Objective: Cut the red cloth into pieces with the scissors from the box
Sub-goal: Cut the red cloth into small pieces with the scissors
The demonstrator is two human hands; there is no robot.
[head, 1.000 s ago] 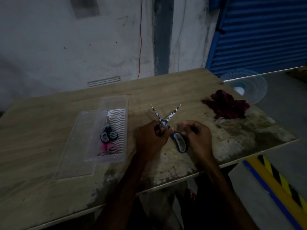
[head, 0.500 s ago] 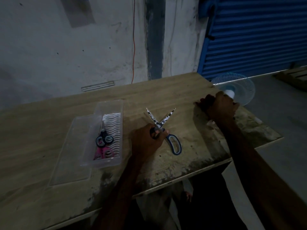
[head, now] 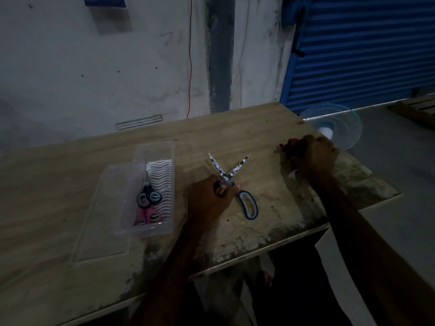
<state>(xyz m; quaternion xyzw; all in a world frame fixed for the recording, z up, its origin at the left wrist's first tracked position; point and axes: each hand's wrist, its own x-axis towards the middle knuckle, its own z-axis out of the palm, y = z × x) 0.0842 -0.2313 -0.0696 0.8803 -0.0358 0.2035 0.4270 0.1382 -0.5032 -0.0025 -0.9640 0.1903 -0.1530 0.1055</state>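
Observation:
A pair of scissors (head: 237, 180) with black-and-white patterned blades and blue-grey handles lies on the wooden table (head: 235, 128), blades spread wide. My left hand (head: 211, 198) is closed on one handle; the other handle loop lies free to its right. At the table's right end my right hand (head: 314, 158) is closed over the dark red cloth (head: 290, 147), most of which it hides. A clear plastic box (head: 150, 184) stands left of my left hand.
Inside the box lie a black-handled and a pink-handled pair of scissors (head: 148, 203). Its clear lid (head: 103, 215) lies flat beside it on the left. A blue fan (head: 334, 125) stands just beyond the table's right corner. The near table edge is stained and worn.
My right hand left the scissors' handle and reached right onto the red cloth, closing on it. My left hand has kept its hold on the open scissors.

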